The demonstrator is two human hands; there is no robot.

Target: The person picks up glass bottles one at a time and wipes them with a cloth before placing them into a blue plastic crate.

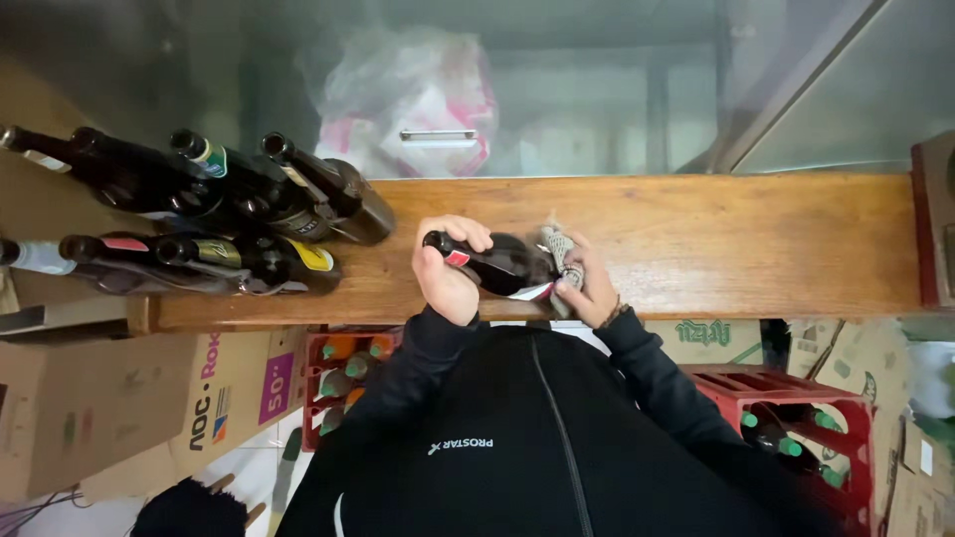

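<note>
A dark glass bottle (505,265) with a red and white label is held over the wooden counter top (716,244), close to my chest. My left hand (446,278) is wrapped around its neck, near the mouth. My right hand (589,286) presses a grey cloth (557,247) against the bottle's body and base. Both black sleeves reach up from the bottom of the view.
Several dark bottles (229,214) are grouped on the counter's left end. A glass case behind the counter holds a pink and white plastic bag (408,99). Below are red crates (796,418) with green-capped bottles and cardboard boxes (109,398).
</note>
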